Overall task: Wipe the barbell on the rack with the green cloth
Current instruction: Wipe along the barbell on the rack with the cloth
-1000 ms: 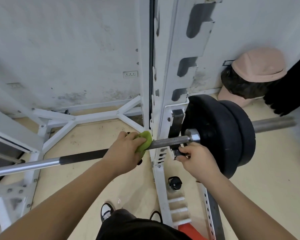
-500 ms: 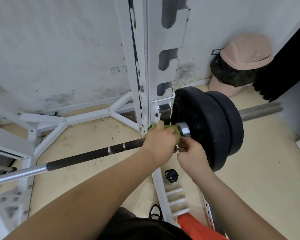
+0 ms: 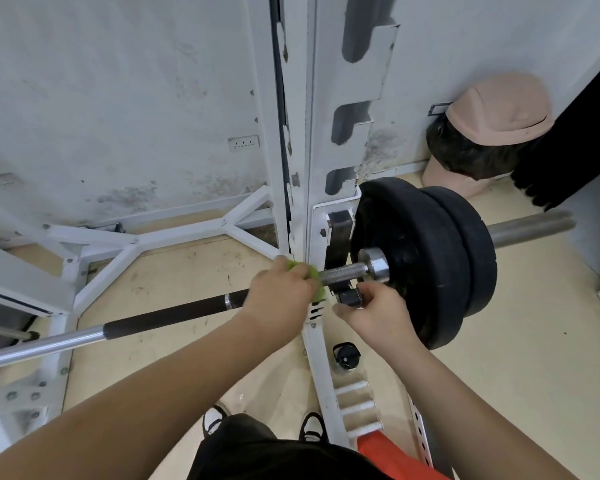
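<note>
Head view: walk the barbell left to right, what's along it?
Bare chrome shaft → dark grip section → left hand → green cloth → rack hook → chrome collar → black weight plates → bare sleeve end. Right hand left out: it overlaps the rack hook.

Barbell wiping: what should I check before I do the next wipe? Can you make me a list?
1. Green cloth wrapped round the barbell: ok.
2. Left hand gripping the cloth: ok.
3. Right hand holding the black hook to steady things: ok.
4. Barbell resting on the rack: ok.
5. Weight plates locked on with a clip: cannot tell.
6. Dirt left on the bar: cannot tell.
</note>
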The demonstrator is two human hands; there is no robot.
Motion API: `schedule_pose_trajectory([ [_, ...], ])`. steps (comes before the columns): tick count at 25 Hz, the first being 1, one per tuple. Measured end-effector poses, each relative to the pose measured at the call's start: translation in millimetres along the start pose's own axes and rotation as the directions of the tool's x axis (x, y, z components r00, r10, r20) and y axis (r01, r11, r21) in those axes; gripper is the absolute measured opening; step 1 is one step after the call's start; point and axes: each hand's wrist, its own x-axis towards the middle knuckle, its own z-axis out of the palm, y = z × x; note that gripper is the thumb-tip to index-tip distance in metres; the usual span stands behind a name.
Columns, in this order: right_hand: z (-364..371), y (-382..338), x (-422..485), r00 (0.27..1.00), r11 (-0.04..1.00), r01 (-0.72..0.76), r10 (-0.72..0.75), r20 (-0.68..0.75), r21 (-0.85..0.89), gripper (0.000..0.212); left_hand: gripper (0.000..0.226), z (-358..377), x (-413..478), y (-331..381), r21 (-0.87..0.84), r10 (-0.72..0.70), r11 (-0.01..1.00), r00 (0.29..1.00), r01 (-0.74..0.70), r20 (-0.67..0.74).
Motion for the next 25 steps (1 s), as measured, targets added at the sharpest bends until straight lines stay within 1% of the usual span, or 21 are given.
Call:
schedule_pose_trajectory([
  [2,2,-1,2,0.999,0.999,-0.007,0.006,-0.037,-0.036,0.027,0.051,1,-7,-12,0.029,-0.056,0.998,0.998,0.056,0.001],
  [4,3,-5,4,0.997,0.995,0.001,-0.008,-0.075,-0.102,0.030,0.046,-7,9,0,-0.009,-0.022,1.000,1.000,0.022,-0.015],
  [6,3,-10,7,0.998,0.980,0.021,-0.033,-0.058,-0.196,0.029,0.040,-11,28,20,-0.045,0.039,0.998,0.997,-0.043,-0.071],
  [7,3,-12,9,0.998,0.975,0.015,-0.027,-0.050,-0.220,0.030,0.037,-10,34,24,-0.060,0.043,0.997,0.995,-0.049,-0.087],
  [9,4,-14,11,0.999,0.971,-0.010,0.000,-0.041,-0.241,0.032,0.034,-5,22,11,-0.090,-0.012,0.996,0.997,0.006,-0.071],
  [12,6,-15,13,1.000,0.965,-0.015,0.008,-0.027,-0.261,0.032,0.034,7,-18,-31,-0.137,-0.122,0.984,0.990,0.111,-0.074],
  [14,6,-17,14,1.000,0.964,-0.009,0.005,-0.018,-0.264,0.031,0.022,6,-16,-40,-0.135,-0.155,0.980,0.987,0.148,-0.042],
  [16,7,-18,15,0.999,0.957,-0.007,-0.003,-0.034,-0.291,0.031,0.015,-2,10,-26,-0.142,-0.120,0.983,0.992,0.115,-0.026],
  [18,8,-16,14,0.999,0.942,0.007,-0.021,-0.037,-0.334,0.029,0.017,-3,26,-4,-0.189,-0.092,0.979,0.994,0.080,-0.057],
  [20,6,-17,9,0.998,0.919,0.028,-0.046,-0.035,-0.393,0.028,0.022,2,18,-6,-0.242,-0.104,0.967,0.990,0.079,-0.091],
  [21,7,-19,6,0.993,0.883,0.077,-0.110,-0.045,-0.464,0.026,0.024,6,3,-17,-0.257,-0.123,0.961,0.989,0.098,-0.081],
  [22,8,-21,2,0.971,0.818,0.165,-0.232,-0.053,-0.550,0.025,0.025,11,-15,-33,-0.272,-0.154,0.953,0.986,0.130,-0.069],
  [23,11,-25,-2,0.928,0.741,0.268,-0.371,-0.042,-0.616,0.027,0.025,15,-32,-50,-0.275,-0.196,0.947,0.978,0.169,-0.071],
  [24,17,-32,-6,0.870,0.678,0.378,-0.492,-0.007,-0.630,0.028,0.024,18,-48,-68,-0.276,-0.256,0.934,0.964,0.225,-0.079],
  [25,24,-41,-9,0.819,0.637,0.476,-0.573,0.041,-0.606,0.026,0.023,20,-55,-81,-0.287,-0.320,0.914,0.945,0.287,-0.073],
])
